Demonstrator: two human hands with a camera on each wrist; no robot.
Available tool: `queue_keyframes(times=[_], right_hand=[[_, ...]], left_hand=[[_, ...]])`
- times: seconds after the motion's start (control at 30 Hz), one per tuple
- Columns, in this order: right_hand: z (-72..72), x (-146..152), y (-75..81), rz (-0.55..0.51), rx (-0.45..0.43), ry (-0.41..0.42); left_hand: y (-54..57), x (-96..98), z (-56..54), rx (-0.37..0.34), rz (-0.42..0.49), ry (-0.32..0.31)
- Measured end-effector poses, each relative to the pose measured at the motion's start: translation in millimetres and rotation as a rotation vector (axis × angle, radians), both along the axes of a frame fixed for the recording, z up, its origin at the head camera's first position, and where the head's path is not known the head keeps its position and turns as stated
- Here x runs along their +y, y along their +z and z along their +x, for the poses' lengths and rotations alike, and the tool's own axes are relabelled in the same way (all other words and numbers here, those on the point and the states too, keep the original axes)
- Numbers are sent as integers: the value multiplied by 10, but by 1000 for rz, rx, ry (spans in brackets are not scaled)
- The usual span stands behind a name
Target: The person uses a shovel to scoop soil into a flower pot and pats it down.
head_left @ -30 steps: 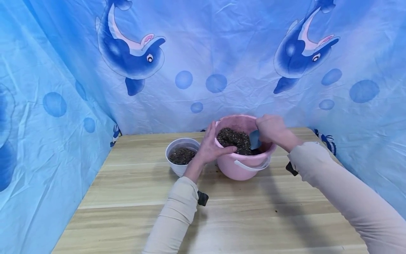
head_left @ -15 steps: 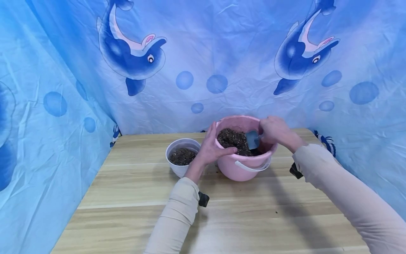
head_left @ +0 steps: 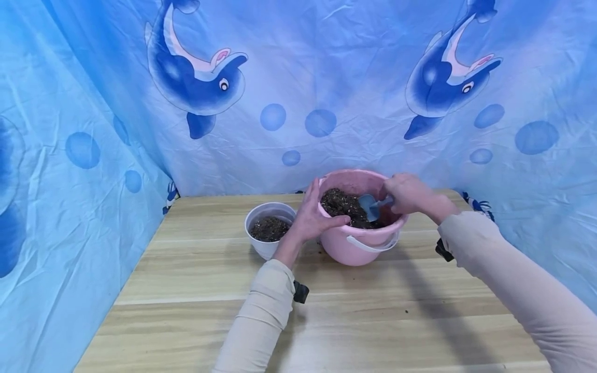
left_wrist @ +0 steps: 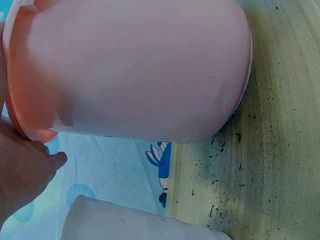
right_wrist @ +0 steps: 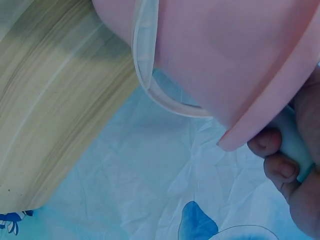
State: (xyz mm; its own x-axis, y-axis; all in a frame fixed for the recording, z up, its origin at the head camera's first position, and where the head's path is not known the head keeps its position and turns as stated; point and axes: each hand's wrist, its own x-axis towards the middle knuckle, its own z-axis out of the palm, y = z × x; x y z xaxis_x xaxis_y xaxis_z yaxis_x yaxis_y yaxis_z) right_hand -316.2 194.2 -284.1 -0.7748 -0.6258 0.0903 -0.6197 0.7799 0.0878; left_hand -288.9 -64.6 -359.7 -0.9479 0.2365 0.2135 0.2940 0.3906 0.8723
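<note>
A pink bucket (head_left: 352, 251) of dark, speckled soil (head_left: 342, 203) stands toward the back of the table, its white handle (head_left: 373, 244) hanging down in front. My left hand (head_left: 313, 215) holds its rim at the left, thumb laid over the front edge. Inside the bucket's right side, my right hand (head_left: 411, 195) grips a small blue-grey trowel (head_left: 368, 205) by its handle, the blade against the soil. In the right wrist view, fingers (right_wrist: 282, 167) curl round the trowel's pale handle (right_wrist: 292, 142) beside the bucket rim.
Left of the bucket, close to my left forearm, stands a white pot (head_left: 262, 247) part-filled with soil (head_left: 269, 229). Dark crumbs lie on the wooden table (left_wrist: 280, 190) by the bucket's base. A blue dolphin-print curtain (head_left: 317, 155) hangs behind and at both sides.
My right hand has shifted slightly right and toward me along the bucket's rim. The trowel has tilted, so more of its blade and neck shows. My left hand stays on the rim.
</note>
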Motion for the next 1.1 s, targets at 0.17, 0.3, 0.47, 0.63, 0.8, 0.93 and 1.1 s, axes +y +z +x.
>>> queue_keyframes(times=[0.17,0.3,0.47,0.63,0.8,0.93,1.1], right_hand=[[20,5,17,-18,-23,-9],[45,-15,31,-60,-52,-20],[56,-27,23,-139,-123,-52],[-4,-21,-8,-243,-280,-2],[-71,-16,-27,-294,-403,21],[-97,-29,-18,-294,-426,11],[-110,-31,-26,-330,-482,-19]], left_hand=[[3,-10,3,-4,-5,2],[12,-12,8,-4,-18,7],[17,-7,15,-8,-38,10],[23,-4,29,-6,-28,9],[28,0,26,-12,-27,11],[25,-2,15,-15,-21,15],[4,4,-3,-10,-12,5]])
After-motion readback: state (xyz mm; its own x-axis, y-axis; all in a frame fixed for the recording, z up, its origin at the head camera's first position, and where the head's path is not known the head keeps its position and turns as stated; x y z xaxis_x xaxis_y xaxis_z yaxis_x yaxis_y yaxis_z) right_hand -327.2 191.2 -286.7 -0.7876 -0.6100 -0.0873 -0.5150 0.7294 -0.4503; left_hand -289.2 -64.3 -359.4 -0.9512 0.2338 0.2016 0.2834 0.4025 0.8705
